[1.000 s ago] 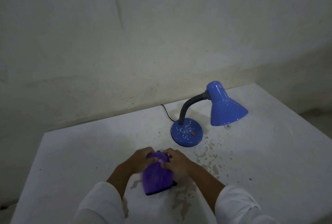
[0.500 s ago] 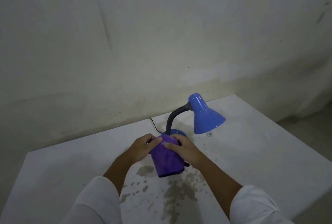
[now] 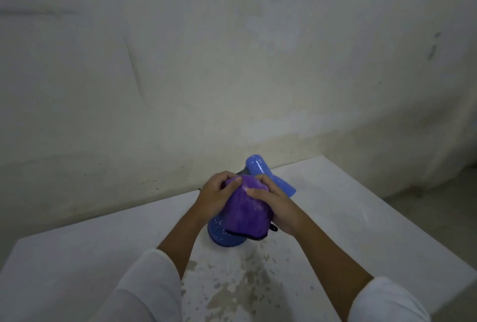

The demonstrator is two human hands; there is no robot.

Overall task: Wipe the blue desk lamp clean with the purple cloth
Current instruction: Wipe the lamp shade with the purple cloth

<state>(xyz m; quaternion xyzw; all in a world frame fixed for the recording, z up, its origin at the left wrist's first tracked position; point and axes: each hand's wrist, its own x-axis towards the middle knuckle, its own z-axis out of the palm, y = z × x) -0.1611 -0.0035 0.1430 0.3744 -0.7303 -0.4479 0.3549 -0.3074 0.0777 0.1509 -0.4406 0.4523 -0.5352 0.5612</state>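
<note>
The blue desk lamp stands on the white table, its shade pointing right and its round speckled base partly showing below my hands. The purple cloth is bunched between both hands, held in front of the lamp's neck and over the base. My left hand grips the cloth's left side with its fingers curled over the top. My right hand grips the right side, thumb on the cloth. The lamp's neck is hidden behind the cloth.
The white table carries dark wet stains near its front. A plain wall rises right behind the lamp. The table's right edge drops off to the floor.
Both hands have carried the cloth up off the table and forward until it covers the lamp's neck and base. The view has tilted up and closer.
</note>
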